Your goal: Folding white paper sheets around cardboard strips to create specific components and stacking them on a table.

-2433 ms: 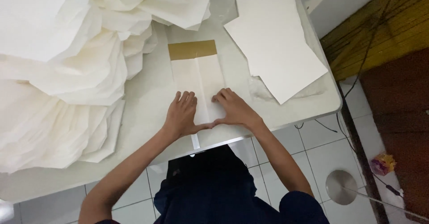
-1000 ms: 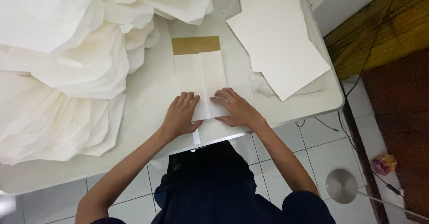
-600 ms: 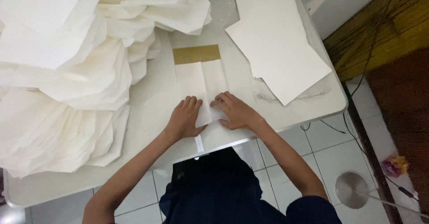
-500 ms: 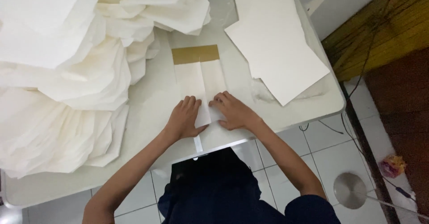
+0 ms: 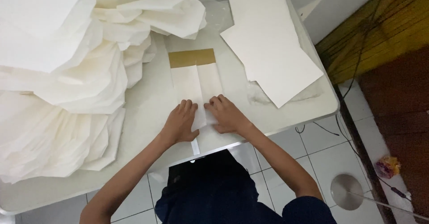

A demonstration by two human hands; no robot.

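In the head view I see both hands flat on a folded white paper piece (image 5: 196, 83) that lies in the middle of the white table (image 5: 147, 112), close to its near edge. The left hand (image 5: 181, 123) has its fingers stretched and pressed down on the near left part of the paper, and the right hand (image 5: 225, 115) does the same on the near right part; neither hand grips anything, they only push the sheet flat. At the far end of this paper there is a brown rectangular band (image 5: 192, 58), plain and without any marking that I can read. A thin white strip (image 5: 195, 145) comes out under the hands and hangs over the near edge. I judge the paper to be very light, thin and easy to crease or tear, and a little slippery on the smooth table, so it is better held by flat fingers near the fold line than pinched at a corner. On the left side a big heap of crumpled white paper sheets (image 5: 58, 85) covers the table. At the far right corner lies a stack of flat white sheets (image 5: 272, 49), partly over the right edge.
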